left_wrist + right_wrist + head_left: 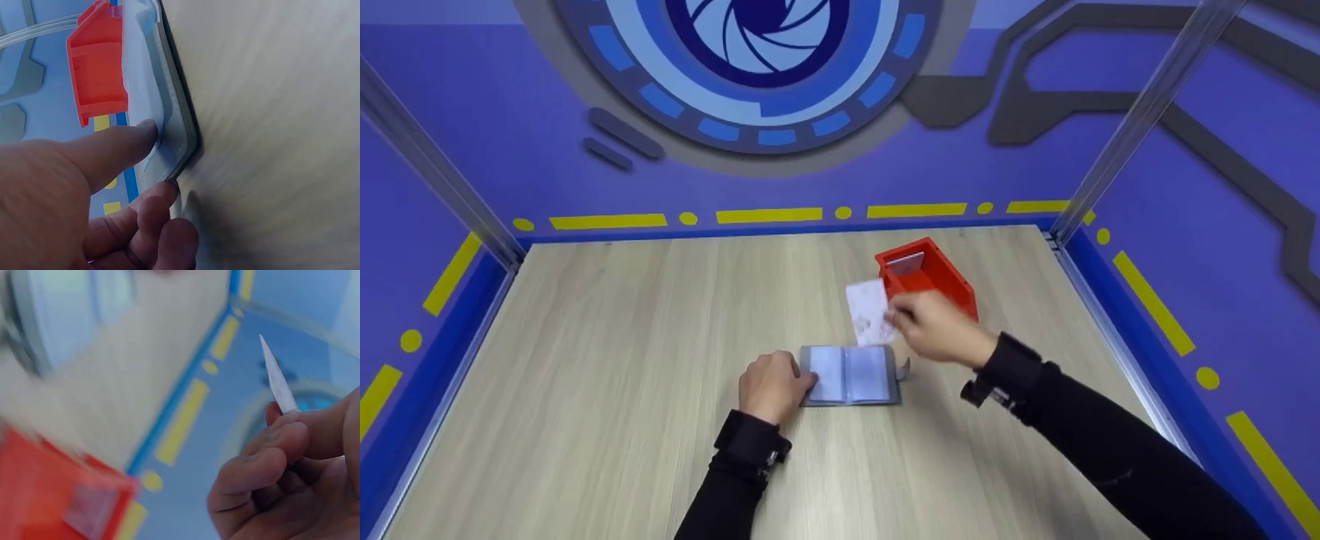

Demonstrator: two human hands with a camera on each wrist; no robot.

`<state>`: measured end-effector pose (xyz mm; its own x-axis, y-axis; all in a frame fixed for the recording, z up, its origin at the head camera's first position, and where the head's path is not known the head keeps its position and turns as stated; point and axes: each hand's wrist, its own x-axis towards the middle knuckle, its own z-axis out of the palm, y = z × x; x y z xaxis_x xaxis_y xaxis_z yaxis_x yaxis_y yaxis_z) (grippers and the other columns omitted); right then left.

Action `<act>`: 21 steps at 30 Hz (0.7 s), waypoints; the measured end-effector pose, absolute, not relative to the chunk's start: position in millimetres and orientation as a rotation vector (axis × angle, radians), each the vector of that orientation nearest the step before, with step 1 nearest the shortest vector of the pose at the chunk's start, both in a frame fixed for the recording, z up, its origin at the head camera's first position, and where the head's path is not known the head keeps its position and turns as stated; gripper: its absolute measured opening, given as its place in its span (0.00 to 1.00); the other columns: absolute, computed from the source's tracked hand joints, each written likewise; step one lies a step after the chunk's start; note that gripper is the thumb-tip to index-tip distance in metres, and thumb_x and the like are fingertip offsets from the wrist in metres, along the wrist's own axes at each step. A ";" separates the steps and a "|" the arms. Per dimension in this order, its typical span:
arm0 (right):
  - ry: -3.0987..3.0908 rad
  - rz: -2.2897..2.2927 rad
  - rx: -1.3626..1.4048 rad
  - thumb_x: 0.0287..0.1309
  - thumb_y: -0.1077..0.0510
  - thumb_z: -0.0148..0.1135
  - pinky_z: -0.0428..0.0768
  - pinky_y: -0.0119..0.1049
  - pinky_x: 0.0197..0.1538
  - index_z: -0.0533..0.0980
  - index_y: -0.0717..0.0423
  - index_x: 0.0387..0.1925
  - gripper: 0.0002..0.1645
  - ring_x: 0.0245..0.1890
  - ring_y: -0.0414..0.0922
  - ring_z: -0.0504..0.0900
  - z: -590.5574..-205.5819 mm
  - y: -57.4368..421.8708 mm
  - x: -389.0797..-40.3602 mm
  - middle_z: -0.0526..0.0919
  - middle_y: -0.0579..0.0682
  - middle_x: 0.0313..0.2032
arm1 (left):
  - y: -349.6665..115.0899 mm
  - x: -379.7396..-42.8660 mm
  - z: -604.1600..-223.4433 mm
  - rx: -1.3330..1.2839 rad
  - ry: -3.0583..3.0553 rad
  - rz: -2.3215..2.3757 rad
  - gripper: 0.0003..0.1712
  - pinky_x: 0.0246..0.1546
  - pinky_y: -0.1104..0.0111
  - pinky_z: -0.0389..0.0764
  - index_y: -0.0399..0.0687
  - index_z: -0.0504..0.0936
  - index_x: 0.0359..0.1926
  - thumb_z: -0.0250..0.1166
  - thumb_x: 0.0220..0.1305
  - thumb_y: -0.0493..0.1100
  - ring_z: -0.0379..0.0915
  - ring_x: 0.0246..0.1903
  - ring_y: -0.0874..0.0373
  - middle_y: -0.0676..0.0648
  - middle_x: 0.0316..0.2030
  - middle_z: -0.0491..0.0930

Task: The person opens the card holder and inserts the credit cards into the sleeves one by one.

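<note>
A small grey card holder (894, 390) lies spread on the table, its clear sleeves (866, 373) facing up and a strap at its right side. My left hand (771, 386) pinches its left edge; in the left wrist view the thumb (121, 143) presses the sleeve while a finger touches the cover's corner. Above the holder's right half, my right hand (934, 326) pinches a white card (868, 309) with faint grey marks by its right edge. Seen from the right wrist, the card (277, 379) is almost edge-on between thumb and fingers.
Just behind the right hand stands a red open bin (952, 279) with a pale card (905, 264) leaning inside its far end. Blue panels (780, 187) with yellow markings wall in the wooden table (622, 360) at the back and both sides.
</note>
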<state>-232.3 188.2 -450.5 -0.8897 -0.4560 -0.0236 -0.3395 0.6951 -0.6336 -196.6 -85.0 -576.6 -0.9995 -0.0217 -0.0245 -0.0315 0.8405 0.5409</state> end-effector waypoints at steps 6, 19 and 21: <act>2.635 -0.799 -0.450 0.79 0.57 0.62 0.73 0.37 0.36 0.86 0.58 0.42 0.11 0.30 0.44 0.74 -497.4 175.2 -217.4 0.75 0.46 0.26 | -82.5 -194.9 -576.0 -0.050 2.993 0.871 0.18 0.31 0.56 0.79 0.48 0.86 0.26 0.81 0.62 0.53 0.81 0.28 0.52 0.48 0.27 0.87; 2.573 -0.740 -0.220 0.74 0.56 0.63 0.70 0.37 0.34 0.85 0.55 0.32 0.13 0.31 0.46 0.75 -527.4 163.8 -218.6 0.77 0.47 0.29 | -80.3 -194.2 -575.2 -0.050 2.996 0.880 0.18 0.28 0.60 0.74 0.49 0.84 0.24 0.80 0.63 0.51 0.77 0.25 0.54 0.49 0.25 0.84; 2.569 -0.753 -0.220 0.74 0.56 0.63 0.68 0.36 0.33 0.83 0.54 0.29 0.14 0.29 0.45 0.73 -529.2 162.7 -219.6 0.75 0.47 0.27 | -80.5 -193.8 -575.3 -0.049 2.997 0.883 0.19 0.27 0.61 0.73 0.49 0.83 0.23 0.81 0.63 0.51 0.76 0.24 0.54 0.50 0.24 0.84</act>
